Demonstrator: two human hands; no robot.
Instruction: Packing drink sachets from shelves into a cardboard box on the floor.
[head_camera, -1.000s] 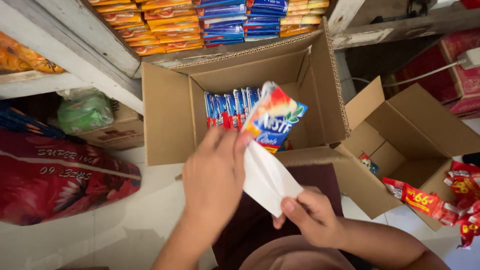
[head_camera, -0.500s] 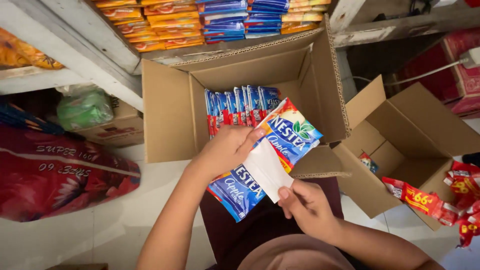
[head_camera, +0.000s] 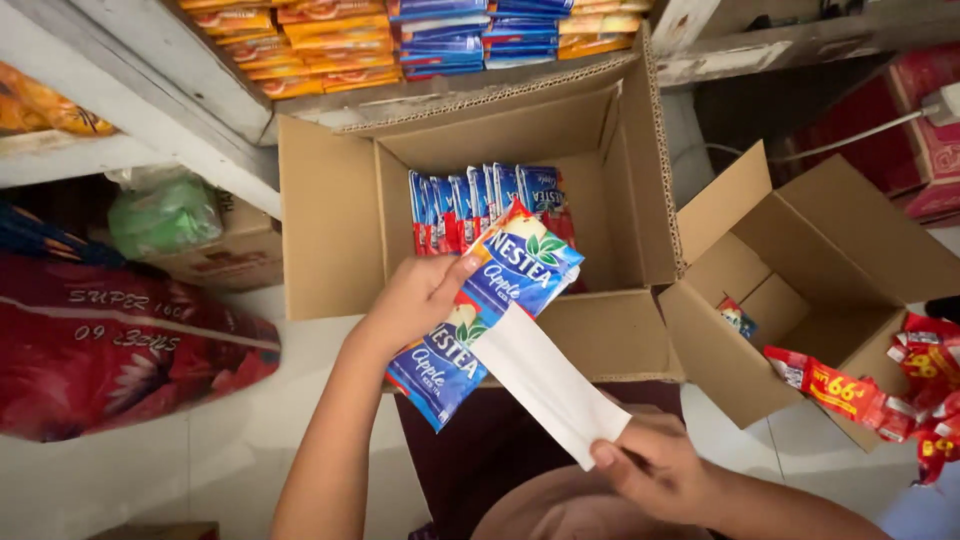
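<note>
I see my left hand (head_camera: 415, 300) closed around a strip of blue sachets (head_camera: 490, 310), thumb pressed on the top sachet's face; the strip hangs diagonally from about 1 o'clock down to 7 o'clock over the front lip of the big cardboard box (head_camera: 330, 230). Each sachet is blue with a red corner, green leaves and white lettering. My right hand (head_camera: 655, 465), at 5 o'clock, pinches the lower end of a long white strip (head_camera: 545, 380) that runs up to touch the sachets. Inside the big box, at 12 o'clock, a row of upright blue-and-red sachets (head_camera: 480, 205) stands against the back wall. Above it, a shelf holds flat stacks of orange packets (head_camera: 290, 50) and blue packets (head_camera: 450, 40). At 3 o'clock a smaller open box (head_camera: 850, 260) sits with one small packet inside, and red sachets with yellow price marks (head_camera: 850, 395) spill beside it. At 9 o'clock lies a red sack (head_camera: 110, 340), a green bag (head_camera: 165, 215) behind it.
</note>
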